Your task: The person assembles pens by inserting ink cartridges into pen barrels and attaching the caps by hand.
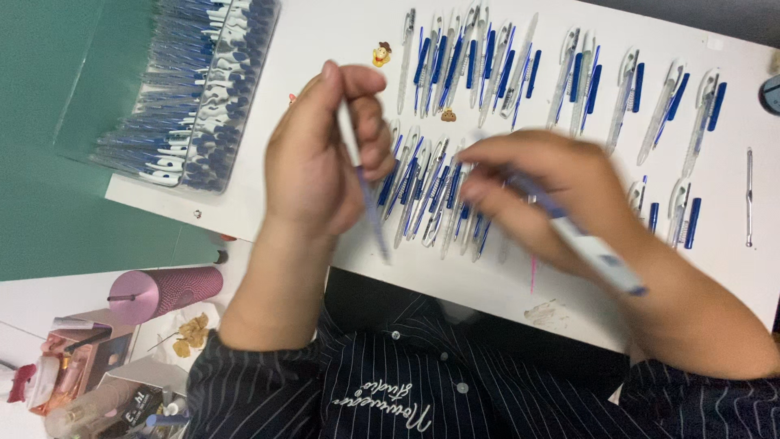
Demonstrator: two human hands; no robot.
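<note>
A thin pen refill (370,207) with a white upper part and a blue lower end hangs point-down from the left hand (321,154), pinched between thumb and curled fingers in a closed grip, above the near rows of pens. Just to its right, the right hand (552,195) is closed in a grip around a pen barrel (589,248) — white and blue, blurred, slanting down to the right across the palm. Both hands hover over a white worktop (325,49).

Beneath and beyond the hands lie rows of clear pens with blue caps (487,61), side by side, one row far and one near. A single thin metal rod (748,195) lies apart at the right edge. Two small cartoon stickers (381,54) sit near the far row.

At the far left a clear tray (195,89) holds a dense stack of blue and white pen parts, resting partly on a green surface (41,162). Near left stands a pink tumbler with a straw (162,293) beside cluttered small items. The person wears a dark pinstriped shirt (406,382).
</note>
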